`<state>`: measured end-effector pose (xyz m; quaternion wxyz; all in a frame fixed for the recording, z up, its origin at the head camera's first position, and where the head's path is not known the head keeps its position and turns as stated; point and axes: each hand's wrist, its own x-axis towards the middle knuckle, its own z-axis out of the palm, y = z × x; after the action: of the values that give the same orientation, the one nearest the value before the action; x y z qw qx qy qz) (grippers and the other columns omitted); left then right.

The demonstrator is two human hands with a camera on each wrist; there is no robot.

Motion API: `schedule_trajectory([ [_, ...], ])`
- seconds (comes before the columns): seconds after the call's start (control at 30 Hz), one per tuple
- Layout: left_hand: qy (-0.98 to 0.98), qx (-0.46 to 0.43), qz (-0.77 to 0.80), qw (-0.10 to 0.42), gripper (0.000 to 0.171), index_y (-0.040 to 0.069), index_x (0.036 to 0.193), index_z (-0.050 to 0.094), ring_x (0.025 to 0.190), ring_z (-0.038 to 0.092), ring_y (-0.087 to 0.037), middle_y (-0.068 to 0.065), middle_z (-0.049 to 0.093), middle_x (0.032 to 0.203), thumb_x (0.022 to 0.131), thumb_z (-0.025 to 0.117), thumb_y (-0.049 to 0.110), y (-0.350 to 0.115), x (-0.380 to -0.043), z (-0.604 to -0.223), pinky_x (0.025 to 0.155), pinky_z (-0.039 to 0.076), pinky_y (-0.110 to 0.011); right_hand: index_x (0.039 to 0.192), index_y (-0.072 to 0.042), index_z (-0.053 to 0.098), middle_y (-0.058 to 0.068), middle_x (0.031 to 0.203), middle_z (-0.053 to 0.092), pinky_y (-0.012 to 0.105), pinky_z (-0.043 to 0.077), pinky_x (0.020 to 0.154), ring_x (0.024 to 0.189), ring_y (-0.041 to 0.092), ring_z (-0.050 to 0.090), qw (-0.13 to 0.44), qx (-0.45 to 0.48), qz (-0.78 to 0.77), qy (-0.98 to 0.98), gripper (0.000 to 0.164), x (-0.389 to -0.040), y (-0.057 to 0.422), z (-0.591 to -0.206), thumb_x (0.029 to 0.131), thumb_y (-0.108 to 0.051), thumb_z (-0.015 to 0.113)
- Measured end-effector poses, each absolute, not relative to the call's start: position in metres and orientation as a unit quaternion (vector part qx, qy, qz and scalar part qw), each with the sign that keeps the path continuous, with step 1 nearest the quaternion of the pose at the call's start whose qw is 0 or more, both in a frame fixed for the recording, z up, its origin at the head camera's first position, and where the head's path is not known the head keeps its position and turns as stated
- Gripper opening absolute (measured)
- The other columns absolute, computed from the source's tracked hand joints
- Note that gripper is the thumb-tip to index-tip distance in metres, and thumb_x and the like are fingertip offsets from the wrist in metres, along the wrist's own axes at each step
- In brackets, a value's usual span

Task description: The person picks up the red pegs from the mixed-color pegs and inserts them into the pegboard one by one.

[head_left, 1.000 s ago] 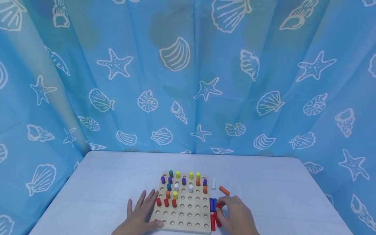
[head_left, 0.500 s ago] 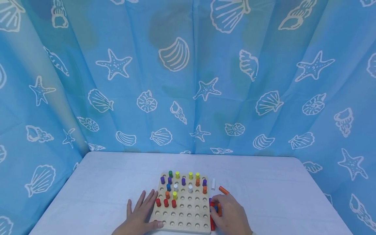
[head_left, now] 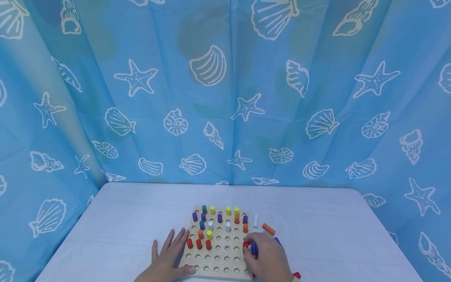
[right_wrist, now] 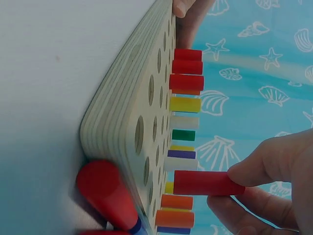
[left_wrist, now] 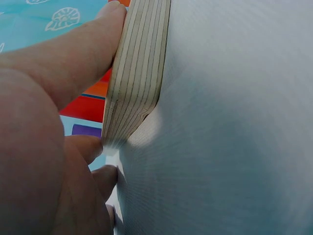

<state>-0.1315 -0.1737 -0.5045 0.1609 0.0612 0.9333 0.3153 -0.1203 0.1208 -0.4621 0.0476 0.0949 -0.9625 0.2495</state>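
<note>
One red peg (right_wrist: 203,182) is upright over the right side of the pegboard (head_left: 222,263), pinched between thumb and fingers of the right hand (head_left: 269,256); the left hand (head_left: 167,258), fingers spread, touches the opposite edge. A slack pinch could drop it among loose pegs (right_wrist: 105,188).

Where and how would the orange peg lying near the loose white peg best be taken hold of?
Most likely around its middle, pinched across its width from above: the orange peg is a slim cylinder lying flat on the table, with its upper side uncovered. The right hand is nearest, but it pinches a red peg, so that probably goes down first.
</note>
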Motion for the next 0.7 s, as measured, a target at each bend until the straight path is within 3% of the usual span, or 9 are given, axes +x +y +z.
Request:
schedule_trajectory([
  [0.2,0.933,0.059,0.317,0.159,0.114,0.010,0.158,0.031,0.152,0.002,-0.045,-0.017,0.026,0.164,0.071,0.077,0.068,-0.173,-0.131,-0.505,0.105,-0.021,-0.075,0.097,-0.019,0.072,-0.013,0.081,0.060,0.024,0.040,0.060,0.072,0.004,0.046,0.059,0.111,0.260,-0.957,0.015,-0.120,0.116,-0.462,0.086,-0.027,0.078],
  [0.7,0.938,0.063,0.306,0.152,0.113,0.012,0.159,0.030,0.151,0.003,-0.046,-0.016,0.026,0.164,0.072,0.077,0.067,-0.174,-0.131,-0.504,0.106,-0.017,-0.076,0.096,-0.022,0.071,-0.014,0.083,0.062,0.022,0.042,0.060,0.073,0.004,0.046,0.054,0.095,0.271,-0.956,0.014,-0.125,0.100,-0.463,0.086,-0.027,0.079],
])
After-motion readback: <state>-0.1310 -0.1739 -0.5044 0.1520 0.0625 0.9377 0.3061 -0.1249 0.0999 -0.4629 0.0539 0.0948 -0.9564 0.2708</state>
